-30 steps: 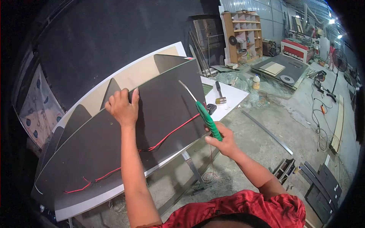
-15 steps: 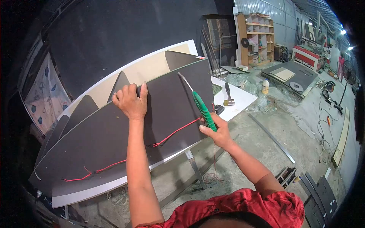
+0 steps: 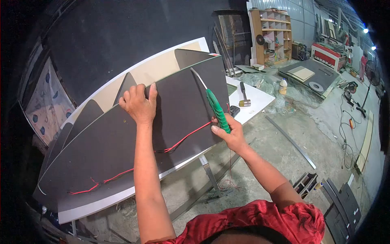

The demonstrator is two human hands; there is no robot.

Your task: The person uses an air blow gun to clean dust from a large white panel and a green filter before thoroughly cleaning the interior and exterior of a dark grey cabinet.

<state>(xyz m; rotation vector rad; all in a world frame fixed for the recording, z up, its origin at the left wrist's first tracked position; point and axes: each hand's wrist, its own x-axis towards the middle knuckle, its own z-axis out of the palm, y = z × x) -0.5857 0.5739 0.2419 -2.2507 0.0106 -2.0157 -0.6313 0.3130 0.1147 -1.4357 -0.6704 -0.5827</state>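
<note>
My left hand (image 3: pixel 140 105) is closed over the upper edge of a dark grey panel (image 3: pixel 185 101), which leans above a white board (image 3: pixel 91 208). In my right hand (image 3: pixel 230 133) is a green-handled tool (image 3: pixel 217 110) with a slim metal shaft bent at its end. The tip overlaps the panel just under its top edge. A red and black wire (image 3: pixel 188 139) runs across the panel face towards my right hand, partly hidden by my left forearm. Behind the panel, dark dividers (image 3: pixel 126 87) stand against a cream backing (image 3: pixel 154 70).
A hammer (image 3: pixel 244 95) and a small black device (image 3: pixel 234 110) lie on the white board at right. A metal strip (image 3: pixel 290 142) crosses the floor. Dark panels (image 3: pixel 339 205) are stacked lower right. Farther back stand a bottle (image 3: pixel 282 86), wooden shelving (image 3: pixel 272 38) and a fan (image 3: pixel 369 75).
The view has shifted slightly, so most things sit a little higher. Both hands keep their hold, and the tool stays at nearly the same spot by the panel's upper edge.
</note>
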